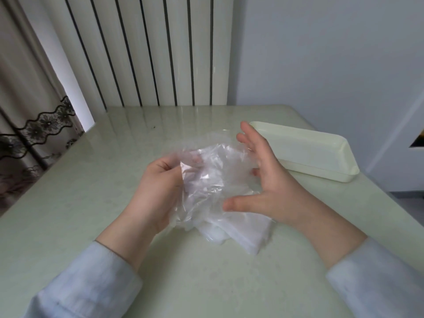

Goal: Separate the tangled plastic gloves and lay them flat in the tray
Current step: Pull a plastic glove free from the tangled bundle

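Note:
A crumpled bundle of clear plastic gloves (213, 180) is held just above the middle of the pale green table (91, 191). My left hand (158, 191) grips the bundle's left side, its fingers curled into the film. My right hand (263, 177) is on the bundle's right side with fingers spread and straight, thumb stretched out under the plastic. The lower folded part of the bundle (238, 235) rests on the table. A cream rectangular tray (325, 161) lies to the right, behind my right hand, and nothing shows inside it.
A white ribbed radiator (149, 49) stands behind the table's far edge. A curtain with dark lace trim (34, 125) hangs at the left. The wall is close on the right.

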Demonstrator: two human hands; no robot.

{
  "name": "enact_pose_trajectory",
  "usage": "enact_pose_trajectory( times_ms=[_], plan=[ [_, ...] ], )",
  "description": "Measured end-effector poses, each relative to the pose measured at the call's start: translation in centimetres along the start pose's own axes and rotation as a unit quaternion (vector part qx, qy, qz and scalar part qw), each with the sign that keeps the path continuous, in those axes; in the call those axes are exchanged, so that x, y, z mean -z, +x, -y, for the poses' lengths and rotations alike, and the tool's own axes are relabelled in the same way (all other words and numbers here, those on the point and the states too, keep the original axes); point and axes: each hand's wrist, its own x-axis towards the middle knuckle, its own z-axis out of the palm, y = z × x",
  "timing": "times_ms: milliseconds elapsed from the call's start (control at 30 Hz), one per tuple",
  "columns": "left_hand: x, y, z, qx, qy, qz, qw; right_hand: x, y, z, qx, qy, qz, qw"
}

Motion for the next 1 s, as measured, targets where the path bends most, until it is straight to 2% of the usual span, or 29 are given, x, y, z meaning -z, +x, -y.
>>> enact_pose_trajectory(
  times_ms=[133, 200, 267, 400, 533, 600, 767, 900, 1000],
  plan=[
    [0.0, 0.1, 0.2, 0.051, -0.015, -0.001, 0.999, 0.2, 0.7, 0.2, 0.060, 0.017, -0.097, 0.993],
    [0.0, 0.2, 0.5, 0.061, -0.014, 0.007, 0.998, -0.1, 1.1, -0.2, 0.071, 0.015, -0.154, 0.985],
    [0.0, 0.2, 0.6, 0.065, -0.017, 0.015, 0.998, -0.4, 1.2, -0.7, 0.066, 0.011, -0.179, 0.982],
    [-0.1, 0.2, 0.8, 0.075, -0.017, 0.018, 0.997, -0.4, 1.1, -0.9, 0.064, 0.002, -0.159, 0.985],
    [-0.1, 0.1, 0.8, 0.105, -0.009, 0.037, 0.994, 0.2, 0.3, -1.0, 0.053, -0.083, -0.041, 0.994],
    [-0.2, 0.1, 0.9, 0.114, -0.008, 0.041, 0.993, 0.0, 0.5, -1.2, 0.048, -0.093, -0.052, 0.993],
    [0.1, 0.3, 1.0, 0.103, -0.002, 0.059, 0.993, -0.3, 0.6, -1.3, 0.040, 0.045, -0.101, 0.993],
    [-0.1, 0.2, 0.9, 0.100, -0.024, 0.048, 0.994, -0.2, 0.3, -1.1, 0.059, 0.055, -0.064, 0.995],
    [0.0, 0.4, 1.2, 0.094, -0.021, 0.025, 0.995, -0.5, 0.5, -1.2, 0.058, 0.057, -0.086, 0.993]
  ],
)
